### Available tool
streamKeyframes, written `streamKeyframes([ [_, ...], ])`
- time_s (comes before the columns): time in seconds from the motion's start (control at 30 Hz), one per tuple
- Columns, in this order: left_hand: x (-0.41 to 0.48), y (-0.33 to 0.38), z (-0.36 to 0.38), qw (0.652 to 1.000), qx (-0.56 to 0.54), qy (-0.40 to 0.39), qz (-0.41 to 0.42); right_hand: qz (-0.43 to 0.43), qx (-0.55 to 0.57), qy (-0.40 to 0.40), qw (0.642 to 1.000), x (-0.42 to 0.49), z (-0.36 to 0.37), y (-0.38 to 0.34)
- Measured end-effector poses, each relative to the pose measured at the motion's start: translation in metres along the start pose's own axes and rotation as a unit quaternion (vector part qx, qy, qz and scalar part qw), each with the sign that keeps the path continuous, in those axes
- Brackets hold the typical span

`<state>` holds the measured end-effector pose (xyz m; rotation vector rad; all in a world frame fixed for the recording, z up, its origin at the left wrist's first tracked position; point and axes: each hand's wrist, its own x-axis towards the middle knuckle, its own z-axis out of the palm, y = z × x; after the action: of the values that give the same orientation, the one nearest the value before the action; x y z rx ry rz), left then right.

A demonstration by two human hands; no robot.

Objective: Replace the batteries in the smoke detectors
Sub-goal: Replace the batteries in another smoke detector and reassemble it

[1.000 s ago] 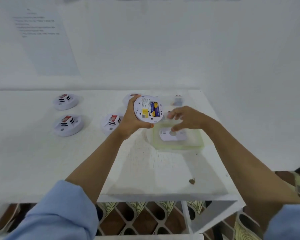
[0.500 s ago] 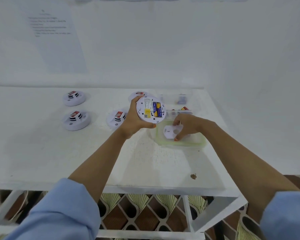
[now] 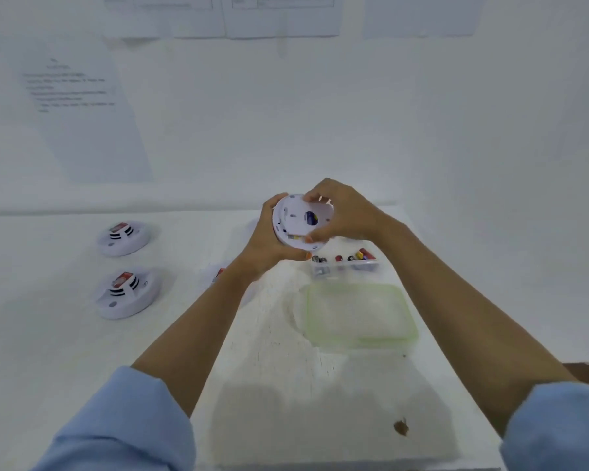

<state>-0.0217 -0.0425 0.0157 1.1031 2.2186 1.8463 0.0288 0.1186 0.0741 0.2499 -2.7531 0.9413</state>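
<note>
My left hand grips a round white smoke detector from the left, its back facing me, lifted above the white table. My right hand presses a white back cover against that detector's back; a blue label shows through the cover's hole. Behind my hands a clear box of batteries holds several red, yellow and dark cells. Two more white detectors stand on the left, one at the back and one nearer. A further detector is mostly hidden behind my left forearm.
A clear lid with a green rim lies on the table below the battery box, nothing in it. A small brown speck sits near the table's front right. Printed sheets hang on the white wall behind.
My right hand has lifted the white back cover out of the green-rimmed lid and brought it up onto the detector in my left hand. The view has tilted upward.
</note>
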Motion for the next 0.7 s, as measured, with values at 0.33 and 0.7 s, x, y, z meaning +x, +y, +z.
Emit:
streamKeyframes([
  [0.33,0.035,-0.024,-0.011,0.997,-0.057,-0.042,-0.033,-0.022,-0.02,-0.007,1.0,0.039,0.005,0.02],
  [0.7,0.052,-0.028,-0.013,0.996,-0.071,-0.047,-0.038,-0.037,-0.033,-0.041,0.998,0.056,-0.003,0.026],
])
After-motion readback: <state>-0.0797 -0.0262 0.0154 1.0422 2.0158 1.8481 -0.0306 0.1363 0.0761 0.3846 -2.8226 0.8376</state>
